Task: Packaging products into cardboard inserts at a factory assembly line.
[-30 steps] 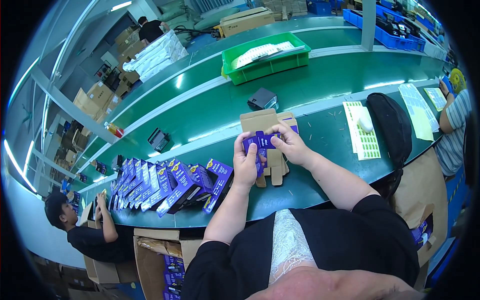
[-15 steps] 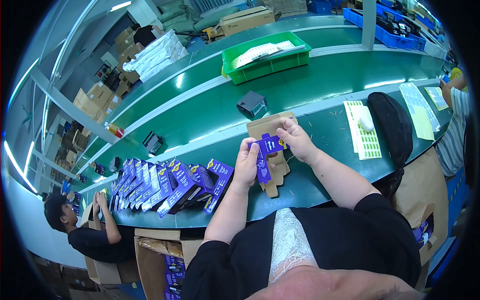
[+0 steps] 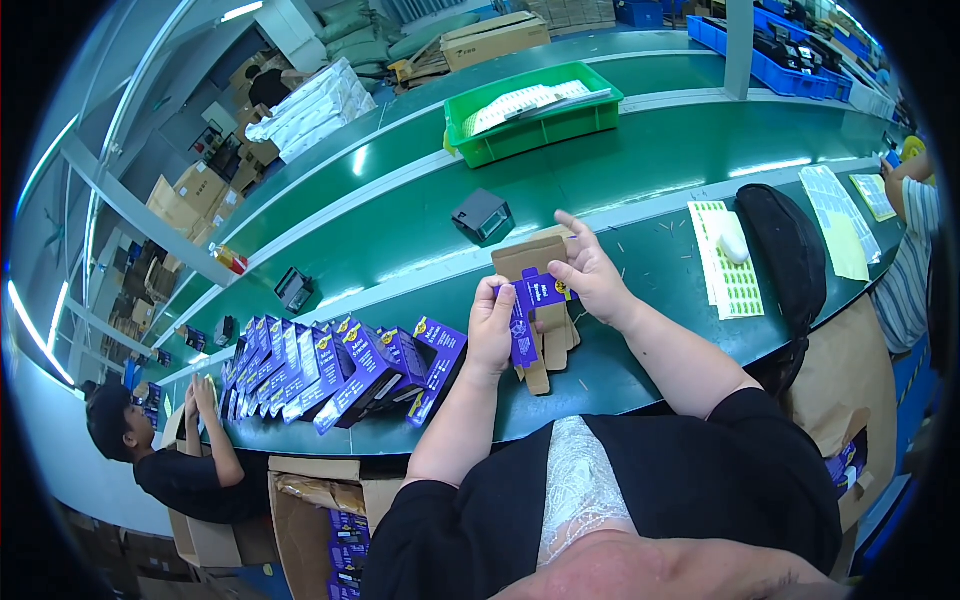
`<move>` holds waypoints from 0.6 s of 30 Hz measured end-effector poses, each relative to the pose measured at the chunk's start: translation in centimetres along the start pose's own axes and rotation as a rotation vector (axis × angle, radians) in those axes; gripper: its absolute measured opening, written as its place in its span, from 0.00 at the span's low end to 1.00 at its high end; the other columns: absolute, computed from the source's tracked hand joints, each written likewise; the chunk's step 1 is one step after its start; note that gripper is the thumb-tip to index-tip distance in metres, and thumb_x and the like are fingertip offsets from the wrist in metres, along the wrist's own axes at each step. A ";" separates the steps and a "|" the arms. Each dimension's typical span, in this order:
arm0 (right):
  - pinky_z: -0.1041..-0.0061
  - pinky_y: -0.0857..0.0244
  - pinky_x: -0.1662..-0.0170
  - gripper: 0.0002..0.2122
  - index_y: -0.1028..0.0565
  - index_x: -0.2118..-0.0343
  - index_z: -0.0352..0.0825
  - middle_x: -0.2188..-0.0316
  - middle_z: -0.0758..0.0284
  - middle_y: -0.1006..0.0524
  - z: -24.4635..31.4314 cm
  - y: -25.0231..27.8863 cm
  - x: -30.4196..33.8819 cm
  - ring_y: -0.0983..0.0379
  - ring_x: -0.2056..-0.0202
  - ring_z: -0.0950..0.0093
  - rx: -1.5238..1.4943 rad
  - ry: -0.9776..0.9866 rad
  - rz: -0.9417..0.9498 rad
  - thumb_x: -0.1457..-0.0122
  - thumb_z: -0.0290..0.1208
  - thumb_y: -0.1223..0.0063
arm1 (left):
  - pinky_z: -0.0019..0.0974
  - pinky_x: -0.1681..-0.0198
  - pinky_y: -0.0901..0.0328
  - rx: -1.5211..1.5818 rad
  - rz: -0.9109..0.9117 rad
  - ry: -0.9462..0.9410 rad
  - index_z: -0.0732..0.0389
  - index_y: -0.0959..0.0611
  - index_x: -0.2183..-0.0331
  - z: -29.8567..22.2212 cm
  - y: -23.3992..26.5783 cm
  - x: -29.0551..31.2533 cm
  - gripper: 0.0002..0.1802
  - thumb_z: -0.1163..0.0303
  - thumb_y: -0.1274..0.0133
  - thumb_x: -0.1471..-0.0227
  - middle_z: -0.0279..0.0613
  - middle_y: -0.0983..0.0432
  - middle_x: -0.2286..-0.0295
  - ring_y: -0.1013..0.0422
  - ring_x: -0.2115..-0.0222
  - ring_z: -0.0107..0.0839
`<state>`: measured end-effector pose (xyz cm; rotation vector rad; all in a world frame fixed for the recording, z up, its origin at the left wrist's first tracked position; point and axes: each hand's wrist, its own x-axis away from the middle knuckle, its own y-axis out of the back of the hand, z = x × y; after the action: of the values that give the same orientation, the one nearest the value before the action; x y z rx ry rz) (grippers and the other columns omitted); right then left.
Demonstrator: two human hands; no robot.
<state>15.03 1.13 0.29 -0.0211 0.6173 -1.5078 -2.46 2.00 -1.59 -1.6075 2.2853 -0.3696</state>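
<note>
Here you are at the green workbench (image 3: 640, 350), both hands up at a purple printed carton (image 3: 522, 335), which is in front of you, just right of the lined-up boxes. Your left hand (image 3: 490, 325) is closed on its left edge, thumb pressed over the printed face. Your right hand (image 3: 592, 277) has its thumb against the upper right end, index finger stretched up and away; the other fingers are partly hidden, so I can't tell how firmly they grip. Brown cardboard flaps (image 3: 537, 378) show behind and below the purple panel, and whether it's all one piece, I can't say.

To your left, a slanting row of purple boxes (image 3: 350, 375) leans along the bench. Ahead, a black device (image 3: 483, 215) sits on the green conveyor belt (image 3: 610, 165), a second black device (image 3: 294, 288) farther left, and a green bin (image 3: 490, 150) holding sheets stands beyond. Over on your right, a white computer mouse (image 3: 733, 249) rests on a green-and-white label sheet (image 3: 738, 298), right beside a black pouch (image 3: 782, 260). A co-worker (image 3: 190, 485) sits at the bench's left end; a striped sleeve (image 3: 908, 270) shows at far right.
</note>
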 end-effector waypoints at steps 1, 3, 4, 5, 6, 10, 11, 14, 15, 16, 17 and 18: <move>0.82 0.37 0.53 0.07 0.24 0.60 0.33 0.58 0.66 0.26 0.1 0.4 0.0 0.30 0.59 0.79 0.039 -0.048 0.030 0.36 0.27 0.53 | 0.33 0.77 0.26 0.000 -0.005 -0.003 0.54 0.31 0.61 0.0 -0.1 0.0 0.07 0.63 0.55 0.37 0.41 0.26 0.67 0.26 0.74 0.29; 0.80 0.37 0.53 0.07 0.24 0.60 0.33 0.59 0.66 0.25 0.3 1.2 0.1 0.31 0.59 0.78 0.117 -0.144 0.090 0.37 0.27 0.52 | 0.32 0.75 0.26 -0.001 -0.016 -0.008 0.55 0.31 0.61 -0.2 -0.3 0.1 0.07 0.64 0.54 0.37 0.38 0.28 0.68 0.28 0.73 0.26; 0.79 0.37 0.53 0.06 0.25 0.61 0.33 0.59 0.66 0.25 0.3 1.4 0.1 0.31 0.59 0.78 0.155 -0.192 0.121 0.37 0.26 0.52 | 0.32 0.75 0.26 -0.001 -0.022 -0.011 0.55 0.31 0.62 -0.2 -0.4 0.2 0.06 0.65 0.54 0.37 0.36 0.29 0.68 0.29 0.72 0.25; 0.79 0.37 0.53 0.06 0.25 0.61 0.33 0.59 0.66 0.25 0.1 1.4 0.1 0.31 0.59 0.78 0.154 -0.191 0.120 0.37 0.26 0.52 | 0.32 0.75 0.26 -0.003 -0.021 -0.011 0.55 0.31 0.62 -0.2 -0.4 0.2 0.06 0.65 0.54 0.37 0.36 0.29 0.68 0.29 0.72 0.25; 0.81 0.36 0.55 0.07 0.25 0.60 0.33 0.60 0.66 0.24 -0.3 1.5 0.1 0.30 0.61 0.79 0.147 -0.167 0.117 0.37 0.27 0.51 | 0.32 0.75 0.26 -0.033 -0.022 -0.011 0.55 0.31 0.62 -0.1 -0.4 0.2 0.06 0.65 0.54 0.38 0.37 0.29 0.66 0.29 0.72 0.25; 0.85 0.34 0.59 0.09 0.25 0.57 0.32 0.63 0.67 0.23 -1.2 1.8 -0.1 0.28 0.64 0.82 0.123 -0.097 0.105 0.38 0.28 0.49 | 0.32 0.75 0.27 -0.123 -0.024 -0.009 0.56 0.31 0.62 0.1 -0.5 0.1 0.06 0.67 0.53 0.39 0.38 0.29 0.62 0.29 0.70 0.26; 0.86 0.33 0.61 0.09 0.24 0.57 0.32 0.64 0.66 0.23 -1.0 1.9 -0.2 0.28 0.65 0.82 0.090 -0.176 0.083 0.39 0.28 0.49 | 0.31 0.75 0.27 -0.129 -0.013 -0.015 0.56 0.31 0.62 0.2 -0.4 0.1 0.06 0.68 0.52 0.39 0.40 0.30 0.60 0.29 0.69 0.27; 0.87 0.32 0.65 0.10 0.24 0.57 0.31 0.67 0.66 0.22 -0.1 2.3 -0.7 0.28 0.69 0.83 -0.007 -0.413 0.014 0.40 0.27 0.47 | 0.30 0.75 0.27 -0.146 0.022 -0.036 0.56 0.31 0.61 0.3 -0.3 0.2 0.07 0.69 0.51 0.40 0.44 0.33 0.54 0.29 0.64 0.29; 0.87 0.32 0.65 0.10 0.24 0.57 0.31 0.67 0.66 0.22 0.1 2.4 -0.9 0.28 0.69 0.83 -0.007 -0.412 0.012 0.40 0.27 0.47 | 0.30 0.75 0.27 -0.145 0.024 -0.035 0.56 0.31 0.61 0.4 -0.3 0.2 0.07 0.69 0.51 0.40 0.44 0.33 0.54 0.29 0.64 0.29; 0.88 0.32 0.66 0.09 0.23 0.58 0.31 0.67 0.66 0.22 0.3 2.5 -1.0 0.28 0.70 0.83 0.012 -0.441 0.019 0.40 0.26 0.47 | 0.30 0.73 0.27 -0.162 0.044 -0.055 0.56 0.31 0.61 0.5 -0.3 0.2 0.07 0.70 0.51 0.40 0.45 0.35 0.53 0.29 0.62 0.30; 0.88 0.32 0.67 0.09 0.23 0.59 0.30 0.67 0.65 0.22 0.5 2.6 -1.2 0.28 0.71 0.83 0.030 -0.470 0.027 0.41 0.25 0.47 | 0.30 0.71 0.27 -0.179 0.064 -0.075 0.57 0.31 0.60 0.5 -0.2 0.2 0.07 0.70 0.51 0.40 0.46 0.36 0.51 0.30 0.61 0.30; 0.89 0.32 0.68 0.09 0.22 0.59 0.29 0.67 0.65 0.22 0.7 2.7 -1.2 0.28 0.72 0.83 0.049 -0.498 0.035 0.42 0.23 0.47 | 0.30 0.69 0.27 -0.196 0.083 -0.095 0.57 0.31 0.60 0.5 -0.2 0.3 0.07 0.71 0.51 0.41 0.47 0.38 0.50 0.30 0.59 0.31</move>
<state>17.85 2.30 0.28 -0.3365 0.1790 -1.4116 -2.18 1.69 -2.05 -1.5752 2.3672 -0.0489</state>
